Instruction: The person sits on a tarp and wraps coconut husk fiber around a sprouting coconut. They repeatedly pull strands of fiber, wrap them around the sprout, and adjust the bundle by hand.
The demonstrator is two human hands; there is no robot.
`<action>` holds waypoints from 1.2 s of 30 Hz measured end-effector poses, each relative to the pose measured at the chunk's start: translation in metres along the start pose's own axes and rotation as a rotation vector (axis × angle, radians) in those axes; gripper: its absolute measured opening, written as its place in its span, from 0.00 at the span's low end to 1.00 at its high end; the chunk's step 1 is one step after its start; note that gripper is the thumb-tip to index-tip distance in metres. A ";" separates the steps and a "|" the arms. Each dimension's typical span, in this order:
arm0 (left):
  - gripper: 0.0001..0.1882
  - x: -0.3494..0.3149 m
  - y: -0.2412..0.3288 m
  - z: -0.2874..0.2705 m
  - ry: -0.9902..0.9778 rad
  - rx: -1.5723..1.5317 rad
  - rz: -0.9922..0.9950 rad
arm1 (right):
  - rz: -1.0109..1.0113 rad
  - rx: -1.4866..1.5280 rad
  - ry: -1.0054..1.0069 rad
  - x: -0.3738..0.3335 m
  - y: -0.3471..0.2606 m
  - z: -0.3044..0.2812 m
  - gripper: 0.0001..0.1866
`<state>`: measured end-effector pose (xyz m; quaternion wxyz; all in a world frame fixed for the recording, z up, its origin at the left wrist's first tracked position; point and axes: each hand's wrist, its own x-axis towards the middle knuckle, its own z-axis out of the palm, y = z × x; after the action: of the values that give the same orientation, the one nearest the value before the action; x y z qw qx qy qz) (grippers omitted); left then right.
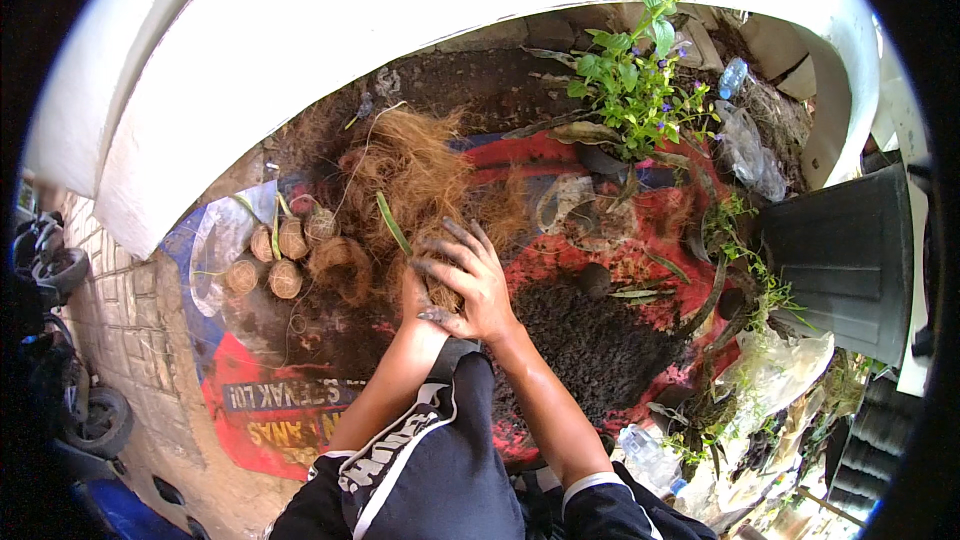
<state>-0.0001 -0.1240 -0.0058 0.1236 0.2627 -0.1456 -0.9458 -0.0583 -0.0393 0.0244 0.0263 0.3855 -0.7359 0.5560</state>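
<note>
Both my hands are cupped round a ball of brown coconut fibre point(443, 294), just in front of my body. My left hand point(412, 292) holds it from the left, and its fingers are mostly hidden. My right hand point(472, 285) presses over it from the right with dirty, parted fingers. A green, pointed leaf cutting point(393, 224) sticks up beside the ball; its lower end is hidden. Just beyond lies a heap of loose coconut fibre point(412, 155). Several string-wrapped fibre balls point(285, 278), some with green shoots, sit to the left near a ring of fibre point(340, 268).
Dark soil point(590, 355) is heaped on a red and blue banner sheet point(265, 440). A flowering plant point(640, 90) stands at the far right, near a plastic bottle point(733, 78). Right of the sheet is a dark bin point(840, 260); a white curved wall point(400, 10) borders the far side.
</note>
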 end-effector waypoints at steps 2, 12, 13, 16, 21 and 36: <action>0.19 0.001 -0.001 0.004 -0.124 -0.109 -0.171 | -0.212 -0.104 -0.029 0.001 0.002 -0.007 0.12; 0.24 0.003 0.006 0.027 0.091 0.655 0.149 | 0.668 0.214 0.379 -0.006 -0.007 0.026 0.12; 0.24 0.003 0.007 0.023 0.087 0.667 0.152 | 0.669 0.128 0.394 -0.005 -0.007 0.027 0.13; 0.22 0.004 0.004 0.011 0.207 0.233 -0.033 | 0.453 0.088 0.288 -0.003 -0.006 0.019 0.16; 0.23 0.001 0.004 0.006 -0.095 0.030 -0.200 | -0.098 -0.083 -0.038 -0.004 0.008 -0.006 0.17; 0.17 0.013 -0.002 0.016 0.194 0.321 0.078 | 0.778 0.981 0.396 -0.003 -0.001 0.014 0.29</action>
<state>-0.0200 -0.1227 0.0000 0.1300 0.3633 -0.2920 -0.8751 -0.0499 -0.0491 0.0189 -0.2205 -0.0512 -0.4639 0.8565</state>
